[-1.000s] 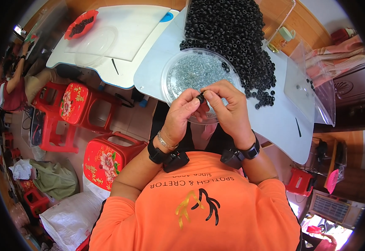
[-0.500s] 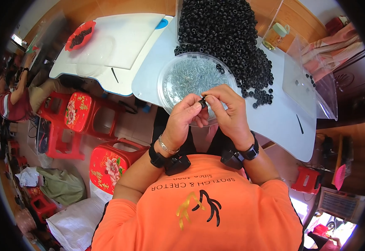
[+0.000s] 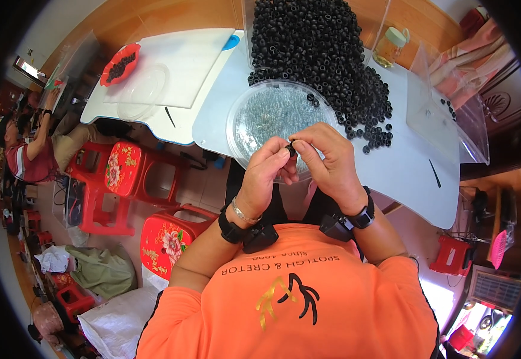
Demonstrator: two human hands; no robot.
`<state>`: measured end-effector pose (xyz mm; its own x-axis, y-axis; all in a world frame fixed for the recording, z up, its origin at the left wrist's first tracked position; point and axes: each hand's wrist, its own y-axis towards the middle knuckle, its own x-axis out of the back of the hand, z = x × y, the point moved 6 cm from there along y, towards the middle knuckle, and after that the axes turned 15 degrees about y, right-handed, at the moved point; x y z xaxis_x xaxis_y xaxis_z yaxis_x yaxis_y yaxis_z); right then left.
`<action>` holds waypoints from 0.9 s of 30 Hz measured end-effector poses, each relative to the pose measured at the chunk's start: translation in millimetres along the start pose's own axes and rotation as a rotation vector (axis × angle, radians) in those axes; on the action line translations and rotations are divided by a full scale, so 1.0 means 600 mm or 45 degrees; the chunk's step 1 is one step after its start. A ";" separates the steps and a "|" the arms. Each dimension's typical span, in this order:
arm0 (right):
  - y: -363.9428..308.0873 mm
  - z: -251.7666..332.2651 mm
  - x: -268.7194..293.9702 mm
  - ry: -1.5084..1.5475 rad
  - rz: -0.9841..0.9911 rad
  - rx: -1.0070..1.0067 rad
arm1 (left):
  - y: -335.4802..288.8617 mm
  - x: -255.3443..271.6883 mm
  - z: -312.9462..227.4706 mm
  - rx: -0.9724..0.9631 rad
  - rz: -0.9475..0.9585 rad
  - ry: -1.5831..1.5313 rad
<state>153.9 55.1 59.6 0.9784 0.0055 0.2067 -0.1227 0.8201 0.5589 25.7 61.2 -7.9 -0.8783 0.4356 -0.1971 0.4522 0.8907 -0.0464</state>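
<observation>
Centre of frame: small black ring (image 3: 291, 149) pinched between left hand (image 3: 267, 170) and right hand (image 3: 327, 164), fingertips of both closed narrow on it, just above the near rim of the clear round dish (image 3: 275, 113) of tiny glittering bits. Probably light, stiff, smooth, easily dropped; best gripped by the outer wall, hole left free. Heap of black rings (image 3: 320, 54) upper centre, spilling onto the white tabletop (image 3: 404, 167). Jar with pale lid (image 3: 390, 46) upper right. Red stools (image 3: 126, 173) on the floor, left. Another person seated far left.
</observation>
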 end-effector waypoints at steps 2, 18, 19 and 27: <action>-0.002 0.000 0.000 -0.045 0.004 0.026 | 0.000 0.000 0.001 0.003 0.013 0.035; -0.005 -0.007 -0.008 -0.025 0.008 -0.020 | -0.004 0.005 0.011 0.025 0.027 -0.014; -0.006 -0.009 -0.009 -0.013 0.008 -0.027 | -0.004 0.005 0.013 0.027 0.034 -0.012; -0.005 -0.011 -0.003 0.024 -0.070 -0.037 | -0.002 0.006 0.012 0.041 0.009 -0.068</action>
<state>153.5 56.1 52.3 0.9865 -0.0293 0.1609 -0.0642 0.8357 0.5454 23.4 60.7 -15.8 -0.8658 0.4337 -0.2494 0.4641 0.8825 -0.0765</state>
